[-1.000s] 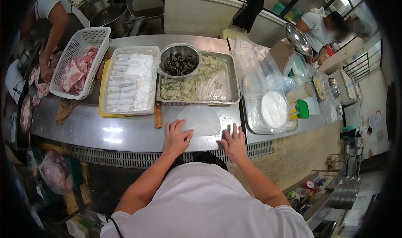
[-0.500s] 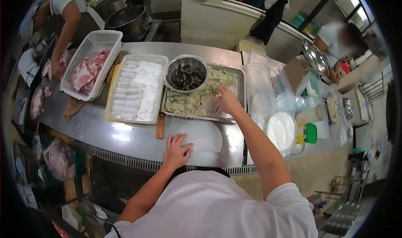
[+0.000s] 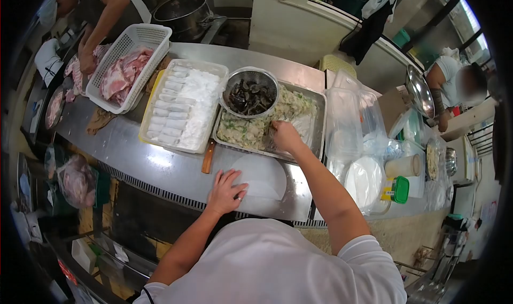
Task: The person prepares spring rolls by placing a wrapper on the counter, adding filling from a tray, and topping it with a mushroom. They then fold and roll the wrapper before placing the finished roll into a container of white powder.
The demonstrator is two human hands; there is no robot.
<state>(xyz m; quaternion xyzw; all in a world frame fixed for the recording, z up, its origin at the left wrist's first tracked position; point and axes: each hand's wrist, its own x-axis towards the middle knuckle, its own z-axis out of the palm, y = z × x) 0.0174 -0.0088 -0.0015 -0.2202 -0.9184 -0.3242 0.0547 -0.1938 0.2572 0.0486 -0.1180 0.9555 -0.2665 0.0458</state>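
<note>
My left hand (image 3: 227,190) rests on the steel counter with fingers spread, touching the left edge of some thin white round wrappers (image 3: 262,173). My right hand (image 3: 287,137) reaches into a metal tray (image 3: 322,119) of chopped greenish-white filling (image 3: 238,130). Its fingers are curled down into the mixture, and the fingertips are partly hidden. A steel bowl of dark, glossy pieces (image 3: 250,96) sits over the tray's back left. To the left, a white plastic tub (image 3: 223,71) holds pale wrapped rolls (image 3: 170,111) in white powder. A wooden handle (image 3: 208,157) lies between tub and wrappers.
A white basket of raw meat (image 3: 125,77) stands at the left, near a co-worker's arm (image 3: 107,28). Plastic bags and containers (image 3: 344,117), a wrapped round stack (image 3: 364,178) and a green-lidded tub (image 3: 398,189) crowd the right. Another person (image 3: 449,82) is behind them.
My right hand has moved left and nearer within the tray, from its bare right part into the filling. My left hand stays by the wrappers. The whole view has shifted slightly.
</note>
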